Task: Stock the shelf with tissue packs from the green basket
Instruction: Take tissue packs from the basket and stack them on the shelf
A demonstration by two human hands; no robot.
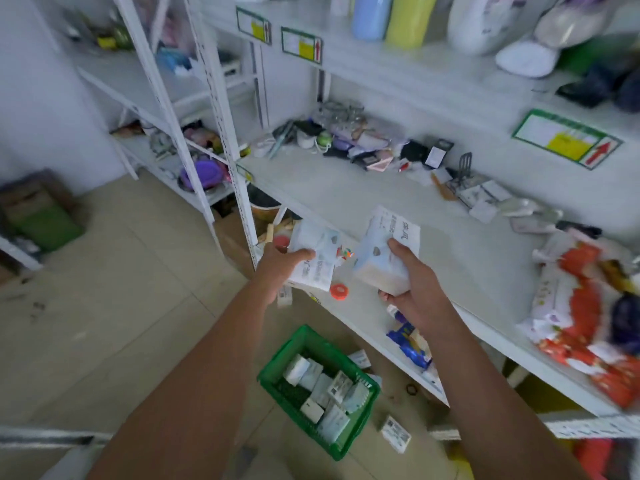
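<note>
A: From the head view, what do the hands hold?
B: The left hand [277, 268] clasps one tissue pack [313, 259], the right hand [414, 282] clasps another pack [384, 252], both over the front edge of the shelf [346, 188].
A: And the green basket [287, 367]?
B: On the floor below the shelf, with more packs [325, 393] inside.
</note>
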